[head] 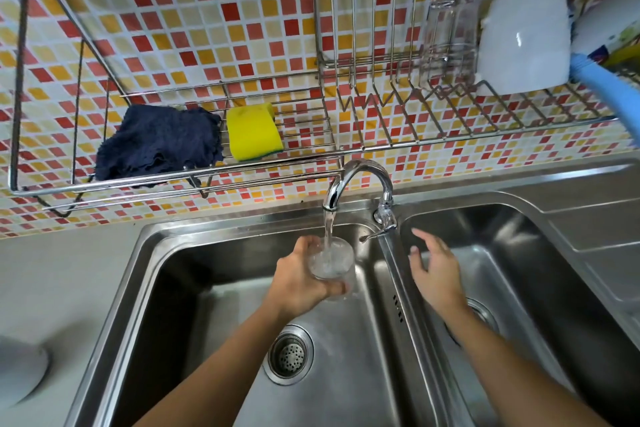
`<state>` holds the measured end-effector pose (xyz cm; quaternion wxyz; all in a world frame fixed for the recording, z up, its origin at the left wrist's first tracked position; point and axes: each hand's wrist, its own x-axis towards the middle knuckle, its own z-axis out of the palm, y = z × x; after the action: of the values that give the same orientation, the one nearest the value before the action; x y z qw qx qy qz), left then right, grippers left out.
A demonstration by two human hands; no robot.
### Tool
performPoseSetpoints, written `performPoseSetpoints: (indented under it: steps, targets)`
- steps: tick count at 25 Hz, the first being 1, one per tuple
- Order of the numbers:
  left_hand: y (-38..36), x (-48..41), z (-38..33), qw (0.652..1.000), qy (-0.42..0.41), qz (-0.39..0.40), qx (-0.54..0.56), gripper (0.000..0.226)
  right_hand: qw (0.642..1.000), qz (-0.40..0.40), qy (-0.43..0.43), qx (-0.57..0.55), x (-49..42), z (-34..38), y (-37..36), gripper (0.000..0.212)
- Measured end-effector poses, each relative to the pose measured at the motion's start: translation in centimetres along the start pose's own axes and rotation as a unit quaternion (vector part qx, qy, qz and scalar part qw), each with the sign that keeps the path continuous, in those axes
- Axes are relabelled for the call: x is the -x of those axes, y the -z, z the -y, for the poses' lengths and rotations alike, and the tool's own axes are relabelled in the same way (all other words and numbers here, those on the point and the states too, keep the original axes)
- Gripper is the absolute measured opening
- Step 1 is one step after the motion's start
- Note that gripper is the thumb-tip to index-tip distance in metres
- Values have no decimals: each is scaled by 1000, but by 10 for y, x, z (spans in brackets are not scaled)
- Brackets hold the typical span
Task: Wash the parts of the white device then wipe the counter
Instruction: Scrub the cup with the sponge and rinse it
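While water fills it, clear cup in left hand; right hand spread, empty, beside the tap lever.

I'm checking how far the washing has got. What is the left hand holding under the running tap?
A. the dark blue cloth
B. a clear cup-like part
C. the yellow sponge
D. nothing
B: the left hand grips a clear cup-like part under the tap's stream, while the yellow sponge and dark blue cloth lie on the wire rack.
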<state>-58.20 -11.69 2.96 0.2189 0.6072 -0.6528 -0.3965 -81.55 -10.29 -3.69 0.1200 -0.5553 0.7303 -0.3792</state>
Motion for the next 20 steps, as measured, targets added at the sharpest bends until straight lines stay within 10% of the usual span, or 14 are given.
performPoseSetpoints:
  steps: [8,12,16,20]
  targets:
    - [9,4,12,1000,6,-5,-29,87,901,296,161,274,-53,29,-40,47]
    - [9,8,9,1000,8,5,-20,87,899,254,163,318,-59,37,-43,35]
    - [9,6,9,1000,19,3,4,88,992,98,-9,77,-58,38,-26,30]
    - [10,8,8,1000,15,-5,23,85,986,56,-136,-72,-46,46,-34,47]
